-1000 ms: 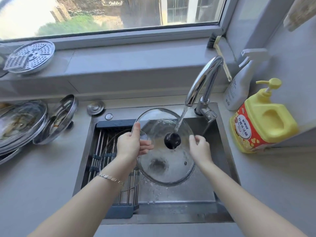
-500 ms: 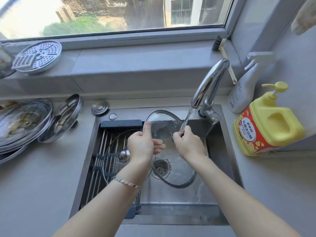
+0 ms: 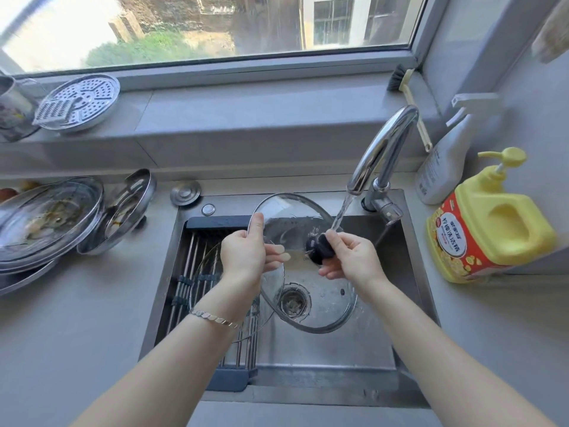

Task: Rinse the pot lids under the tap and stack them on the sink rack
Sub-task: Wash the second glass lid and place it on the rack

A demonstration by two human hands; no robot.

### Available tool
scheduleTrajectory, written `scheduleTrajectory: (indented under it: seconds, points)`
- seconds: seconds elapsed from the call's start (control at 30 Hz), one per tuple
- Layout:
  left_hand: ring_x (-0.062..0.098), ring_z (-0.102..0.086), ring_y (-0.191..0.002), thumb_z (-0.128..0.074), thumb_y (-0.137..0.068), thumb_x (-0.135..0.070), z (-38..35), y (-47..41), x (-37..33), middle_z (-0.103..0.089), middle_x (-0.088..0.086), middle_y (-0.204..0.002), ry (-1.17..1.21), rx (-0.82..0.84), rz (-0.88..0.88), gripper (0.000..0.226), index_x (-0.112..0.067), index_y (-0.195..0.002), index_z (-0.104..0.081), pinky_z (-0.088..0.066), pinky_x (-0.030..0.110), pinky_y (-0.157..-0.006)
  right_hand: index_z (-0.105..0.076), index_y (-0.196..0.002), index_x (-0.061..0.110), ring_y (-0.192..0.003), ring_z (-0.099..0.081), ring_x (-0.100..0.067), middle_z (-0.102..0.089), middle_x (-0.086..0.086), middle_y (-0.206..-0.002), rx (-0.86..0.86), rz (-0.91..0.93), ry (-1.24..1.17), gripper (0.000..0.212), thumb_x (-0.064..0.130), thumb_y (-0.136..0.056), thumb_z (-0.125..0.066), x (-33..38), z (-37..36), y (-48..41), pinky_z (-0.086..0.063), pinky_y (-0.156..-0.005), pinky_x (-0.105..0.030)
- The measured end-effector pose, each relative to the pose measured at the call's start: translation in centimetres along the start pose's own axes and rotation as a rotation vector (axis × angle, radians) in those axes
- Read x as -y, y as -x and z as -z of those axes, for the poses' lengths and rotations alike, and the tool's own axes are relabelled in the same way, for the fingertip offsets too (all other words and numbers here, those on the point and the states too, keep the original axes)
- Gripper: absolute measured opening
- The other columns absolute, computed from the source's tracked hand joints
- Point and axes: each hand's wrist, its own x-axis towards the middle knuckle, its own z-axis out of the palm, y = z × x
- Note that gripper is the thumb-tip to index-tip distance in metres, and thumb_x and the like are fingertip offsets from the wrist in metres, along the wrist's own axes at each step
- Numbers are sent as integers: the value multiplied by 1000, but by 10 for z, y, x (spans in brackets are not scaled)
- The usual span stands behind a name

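A glass pot lid (image 3: 326, 303) with a black knob (image 3: 318, 248) is held tilted over the sink, under the running tap (image 3: 381, 149). My left hand (image 3: 246, 254) grips its left rim. Around the knob, my right hand (image 3: 351, 257) has its fingers closed, and the water stream lands there. Another glass lid (image 3: 203, 288) lies on the sink rack (image 3: 191, 272) at the sink's left side, partly hidden behind my left wrist. More lids (image 3: 46, 220) (image 3: 126, 211) are piled on the counter at the left.
A yellow soap pump bottle (image 3: 492, 223) and a white spray bottle (image 3: 443, 161) stand right of the tap. A perforated steamer plate (image 3: 80, 101) and a brush (image 3: 406, 97) rest on the window ledge. A small steel sink plug (image 3: 185, 192) lies behind the sink (image 3: 354, 359).
My right hand moved from the lid's rim onto its black knob, and the lid turned under the stream. My left hand kept its grip on the left rim.
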Motion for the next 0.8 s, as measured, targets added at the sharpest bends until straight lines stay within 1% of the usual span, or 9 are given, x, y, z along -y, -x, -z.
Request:
scheduleTrajectory:
  seconds: [0.17,0.3,0.37,0.43,0.5,0.57,0.7,0.77,0.8]
  points:
    - [11,-61,-37,-48,-94,-42,-4,5,9,-64,15,-63,65,-46,29,38,-8,-78,-46,-44,16,-34,-58,-70,9,-30,-50,-9,-55,-2,-45,-138,74,159,29,33,-87,-62,-3,-5,-4,-37,-34,-17]
    - [12,-61,-37,-49,-94,-41,-5,8,5,-63,15,-59,24,-14,-5,41,-3,-80,-50,-44,16,-34,-60,-76,8,-36,-58,-12,-61,-5,-51,61,85,228,19,22,-89,-59,2,16,-6,-43,-36,-18]
    - [14,-61,-37,-50,-94,-40,-7,8,4,-62,14,-55,-19,1,-49,40,-3,-79,-51,-43,16,-33,-65,-90,2,-44,-63,-13,-66,-9,-62,28,57,315,17,14,-93,-53,0,34,-14,-48,-42,-18]
    - [17,-62,-40,-50,-93,-41,-8,8,4,-63,11,-52,-82,6,-104,39,-5,-77,-50,-44,18,-35,-61,-109,-3,-61,-67,-16,-69,-12,-81,-254,11,309,23,11,-95,-48,-4,53,-23,-53,-54,-20]
    - [22,-65,-45,-51,-93,-42,-9,8,6,-63,8,-49,-155,19,-158,40,-8,-72,-46,-46,23,-40,-47,-129,-3,-96,-64,-27,-63,-17,-115,-486,-44,309,39,13,-94,-49,-3,66,-31,-50,-85,-29]
    - [26,-66,-50,-51,-93,-41,-11,11,8,-62,7,-49,-211,36,-193,41,-10,-68,-40,-47,28,-45,-38,-133,-9,-118,-51,-38,-50,-24,-132,-474,-124,206,46,12,-93,-49,2,68,-40,-37,-106,-43]
    - [22,-67,-50,-50,-93,-40,-12,20,7,-65,8,-53,-316,62,-248,40,-11,-69,-39,-51,31,-50,-54,-114,5,-77,-52,-13,-52,0,-85,-463,-200,-125,25,1,-90,-49,6,59,-58,-37,-107,-47]
    - [22,-67,-51,-51,-92,-40,-11,23,6,-67,8,-54,-362,64,-287,39,-8,-71,-44,-54,35,-56,-59,-96,6,-84,-53,-14,-54,0,-87,-465,-189,-185,16,-4,-88,-49,8,51,-61,-37,-107,-44]
    - [22,-67,-52,-52,-92,-40,-11,23,6,-67,8,-54,-379,67,-302,39,-7,-73,-45,-56,38,-60,-60,-102,5,-99,-55,-20,-58,-3,-101,-439,-181,-199,21,-6,-88,-47,9,48,-61,-35,-109,-43]
